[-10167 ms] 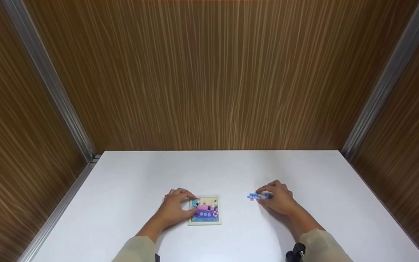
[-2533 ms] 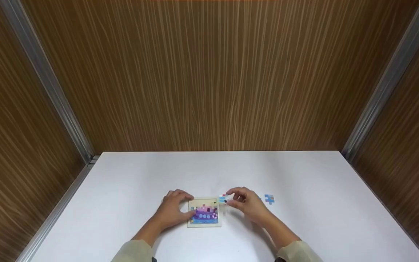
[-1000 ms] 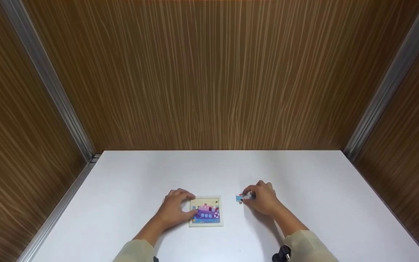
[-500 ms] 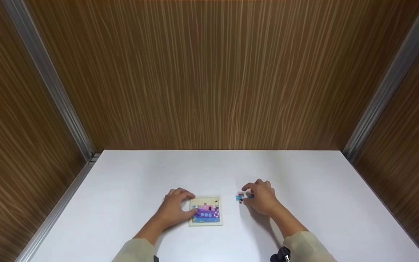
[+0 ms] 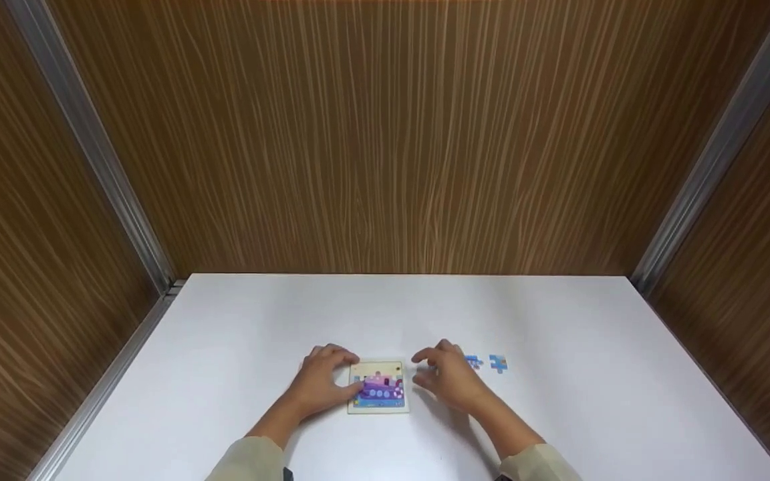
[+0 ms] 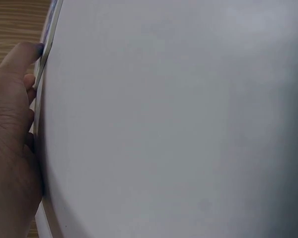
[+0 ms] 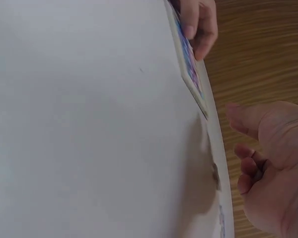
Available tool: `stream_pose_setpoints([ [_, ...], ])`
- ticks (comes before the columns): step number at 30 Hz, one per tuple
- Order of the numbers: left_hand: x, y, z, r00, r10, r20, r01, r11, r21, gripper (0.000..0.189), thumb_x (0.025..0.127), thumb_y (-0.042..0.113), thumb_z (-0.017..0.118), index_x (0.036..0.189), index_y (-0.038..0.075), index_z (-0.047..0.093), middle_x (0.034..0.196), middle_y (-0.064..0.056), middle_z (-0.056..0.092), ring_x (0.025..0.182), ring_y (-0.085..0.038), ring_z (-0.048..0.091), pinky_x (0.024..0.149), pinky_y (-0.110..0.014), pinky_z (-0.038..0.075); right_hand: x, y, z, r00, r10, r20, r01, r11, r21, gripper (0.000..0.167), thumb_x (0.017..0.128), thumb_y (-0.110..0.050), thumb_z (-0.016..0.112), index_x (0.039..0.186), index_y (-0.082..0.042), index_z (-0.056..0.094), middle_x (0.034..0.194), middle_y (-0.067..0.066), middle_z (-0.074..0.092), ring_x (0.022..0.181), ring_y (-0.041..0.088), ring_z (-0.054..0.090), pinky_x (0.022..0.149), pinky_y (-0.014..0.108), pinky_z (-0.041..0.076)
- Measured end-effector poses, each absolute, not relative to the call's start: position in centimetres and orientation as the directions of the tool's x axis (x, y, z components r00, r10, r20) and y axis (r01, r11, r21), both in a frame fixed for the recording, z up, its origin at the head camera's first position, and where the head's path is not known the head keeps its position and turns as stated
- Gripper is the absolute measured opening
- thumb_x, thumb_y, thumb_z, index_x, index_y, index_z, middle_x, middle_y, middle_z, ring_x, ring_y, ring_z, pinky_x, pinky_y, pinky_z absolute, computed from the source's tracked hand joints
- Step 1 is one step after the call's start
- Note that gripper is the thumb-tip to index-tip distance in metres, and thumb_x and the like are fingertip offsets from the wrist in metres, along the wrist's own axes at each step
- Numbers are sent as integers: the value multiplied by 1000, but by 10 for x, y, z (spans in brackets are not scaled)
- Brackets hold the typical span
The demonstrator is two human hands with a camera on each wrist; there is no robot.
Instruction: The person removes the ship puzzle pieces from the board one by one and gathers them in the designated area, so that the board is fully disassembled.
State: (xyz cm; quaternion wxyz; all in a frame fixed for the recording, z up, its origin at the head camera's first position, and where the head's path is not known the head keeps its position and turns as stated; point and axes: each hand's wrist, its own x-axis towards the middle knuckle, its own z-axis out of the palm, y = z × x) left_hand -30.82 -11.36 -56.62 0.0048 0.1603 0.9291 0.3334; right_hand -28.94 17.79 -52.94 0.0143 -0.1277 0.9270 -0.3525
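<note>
In the head view a small square jigsaw puzzle [image 5: 379, 394] in a pale frame lies on the white table, with a purple and pink boat picture. Bare cream backing shows along its top. My left hand [image 5: 321, 382] holds its left side, thumb on the picture edge and index finger at the upper corner. Just right of the frame hovers my right hand [image 5: 450, 379], thumb and index finger apart with nothing seen between them. The right wrist view also shows that hand [image 7: 275, 158] with a gap between thumb and fingers.
Right of my right hand lie a blue jigsaw piece [image 5: 474, 361], partly covered by the hand, and another blue piece [image 5: 498, 363]. The white table [image 5: 258, 314] ends at a wood-grain back wall [image 5: 385, 167]. Metal posts [image 5: 706, 147] stand at the corners.
Earlier the puzzle's upper left had a piece, now bare. My right hand carried a blue-and-white piece rightward, put it down, then came back left to the frame. The left hand stayed.
</note>
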Motion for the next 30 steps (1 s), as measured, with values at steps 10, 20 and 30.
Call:
stream_pose_setpoints([
  [10,-309,-113,-563,-948,300,101,297,729,617,51,88,47,85,132,23,72,145,-4,65,144,-34,52,124,-64,38,-284,162,-537,-948,-314,52,-272,714,-645,38,89,-27,90,124,-15,80,102,4,59,97,18,49,84,31,46],
  [20,-307,-112,-563,-948,299,109,298,716,631,35,91,43,85,121,30,74,142,-1,64,142,-33,52,122,-66,38,-285,157,-536,-955,-297,-16,-217,734,-644,38,90,-29,90,125,-19,80,105,5,59,97,18,52,86,35,49],
  [30,-302,-107,-562,-915,360,182,390,675,626,23,95,29,81,117,33,83,132,7,66,132,-25,53,116,-62,34,-285,158,-533,-952,-305,-16,-228,743,-629,34,90,-29,90,120,-19,79,104,6,59,98,20,51,84,38,49],
])
